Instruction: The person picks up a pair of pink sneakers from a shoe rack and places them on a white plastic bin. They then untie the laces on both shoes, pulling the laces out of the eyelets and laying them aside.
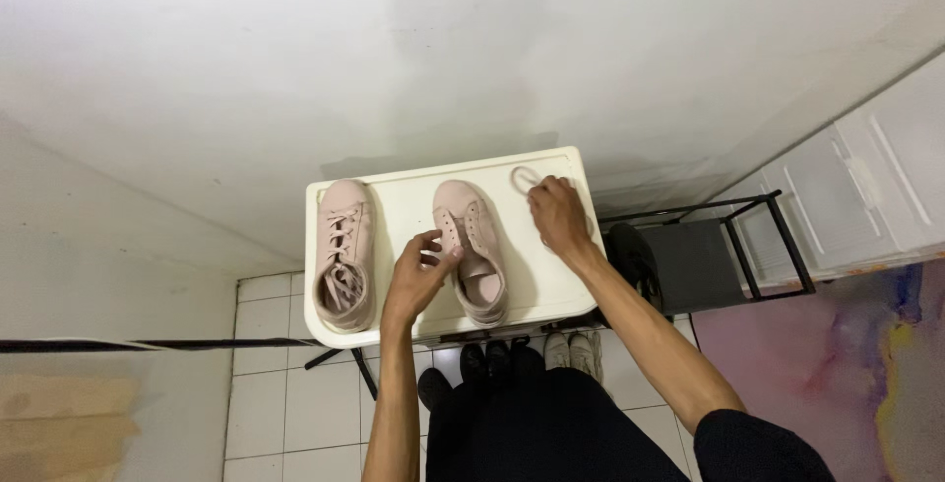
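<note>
Head view: an unlaced pink sneaker (472, 249) lies at the middle of a small white table (551, 290), its loose lace (525, 179) coiled near the table's far right corner. The right hand (558, 216) closes its fingers on the lace, while the left hand (418, 277), fingers parted, touches the shoe's eyelet edge. A second, laced sneaker (344, 254) lies well to the left; judged stage: lacing about to begin, requiring a lace end brought to the eyelets.
</note>
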